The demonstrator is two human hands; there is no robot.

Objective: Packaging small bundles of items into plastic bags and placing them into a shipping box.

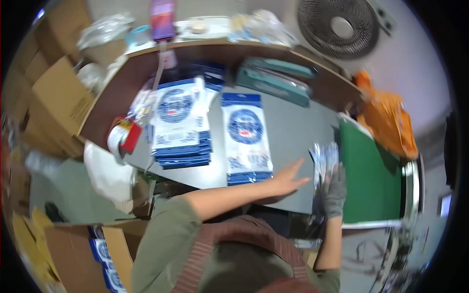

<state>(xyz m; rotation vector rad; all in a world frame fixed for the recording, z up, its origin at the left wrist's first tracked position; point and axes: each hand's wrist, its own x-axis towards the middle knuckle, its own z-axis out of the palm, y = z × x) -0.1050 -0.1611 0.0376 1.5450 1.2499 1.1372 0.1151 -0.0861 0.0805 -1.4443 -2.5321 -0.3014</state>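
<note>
My left hand [288,179], bare, reaches across the front of the grey table with its fingers spread and nothing in them. To its right, a small bunch of narrow silver packets [319,157] lies at the table's right side. Around the near part of that bunch closes my right hand [334,193] in a grey glove; its fingers are slightly blurred. A flat white and blue pouch [245,132] with a round blue print lies left of my hands, beneath my left forearm's far side. Farther left is a pile of similar pouches [178,122].
A green conveyor belt [369,176] adjoins the table on the right. A teal long-armed device [273,80] stands at the back. A tape dispenser [124,136] sits at the left edge. Beyond the rim are a fan [339,27] and an orange bag [388,119]. Cardboard boxes [61,97] stand left.
</note>
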